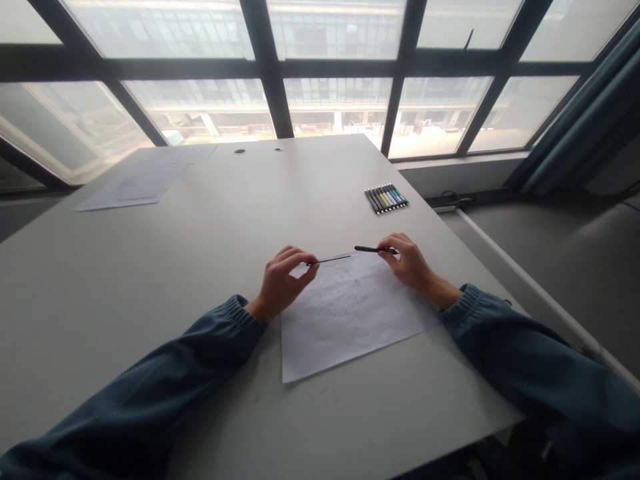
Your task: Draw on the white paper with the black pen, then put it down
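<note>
My left hand (284,279) pinches one end of a thin dark rod, which looks like a pen refill (334,259), between thumb and fingertips. It points right, toward the black pen barrel (367,249) that my right hand (406,261) grips by its right end. A small gap separates the two pieces, and both are held roughly level. Below them lies a white sheet of paper (360,327) with faint grey marks in its upper part. My right wrist is over the sheet's right edge.
A row of several pens (387,199) with coloured bands lies beyond my right hand. More paper sheets (135,177) rest at the table's far left. The white table (225,233) ends at the right, above a grey floor. Windows stand behind it, a blue curtain (570,113) at right.
</note>
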Demonstrator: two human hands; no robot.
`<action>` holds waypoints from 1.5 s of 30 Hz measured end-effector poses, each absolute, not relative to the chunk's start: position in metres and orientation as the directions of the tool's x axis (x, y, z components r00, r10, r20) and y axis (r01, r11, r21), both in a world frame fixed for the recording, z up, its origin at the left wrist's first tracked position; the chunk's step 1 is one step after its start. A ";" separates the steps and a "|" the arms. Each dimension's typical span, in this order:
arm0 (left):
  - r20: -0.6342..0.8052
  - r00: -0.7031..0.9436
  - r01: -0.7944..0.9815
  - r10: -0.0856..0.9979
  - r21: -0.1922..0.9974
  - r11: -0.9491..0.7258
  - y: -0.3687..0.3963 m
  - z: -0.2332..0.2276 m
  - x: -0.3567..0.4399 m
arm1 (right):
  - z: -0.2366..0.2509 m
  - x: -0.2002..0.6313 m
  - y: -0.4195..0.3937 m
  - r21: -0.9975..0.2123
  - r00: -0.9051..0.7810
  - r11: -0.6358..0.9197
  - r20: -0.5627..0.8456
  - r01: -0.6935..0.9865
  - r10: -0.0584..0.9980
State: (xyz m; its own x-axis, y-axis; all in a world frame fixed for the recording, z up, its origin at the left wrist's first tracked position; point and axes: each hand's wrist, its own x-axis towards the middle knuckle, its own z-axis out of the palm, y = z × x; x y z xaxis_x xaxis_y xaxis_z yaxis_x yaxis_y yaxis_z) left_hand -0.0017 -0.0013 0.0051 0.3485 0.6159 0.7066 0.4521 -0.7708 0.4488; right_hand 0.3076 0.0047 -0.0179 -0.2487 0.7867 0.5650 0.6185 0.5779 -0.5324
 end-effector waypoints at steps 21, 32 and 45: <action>0.727 0.291 0.511 0.621 0.431 -0.744 0.001 0.004 -0.003 | -0.017 0.306 0.004 -0.540 -0.247 0.599 0.586 0.591 0.772; 0.731 0.300 0.501 0.613 0.426 -0.754 -0.001 0.006 -0.001 | -0.016 0.306 0.004 -0.545 -0.246 0.597 0.583 0.589 0.774; 0.692 0.341 0.510 0.637 0.433 -0.743 0.002 0.002 -0.002 | -0.011 0.304 -0.002 -0.348 -0.319 0.623 0.628 0.701 0.709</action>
State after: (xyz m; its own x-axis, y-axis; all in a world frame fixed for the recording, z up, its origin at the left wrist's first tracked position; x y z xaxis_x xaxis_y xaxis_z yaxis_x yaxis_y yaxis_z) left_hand -0.0017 0.0015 0.0023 0.3411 0.6367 0.6916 0.5102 -0.7433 0.4326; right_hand 0.3036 -0.0022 -0.0109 -0.3194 0.7094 0.6283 0.7006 0.6232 -0.3476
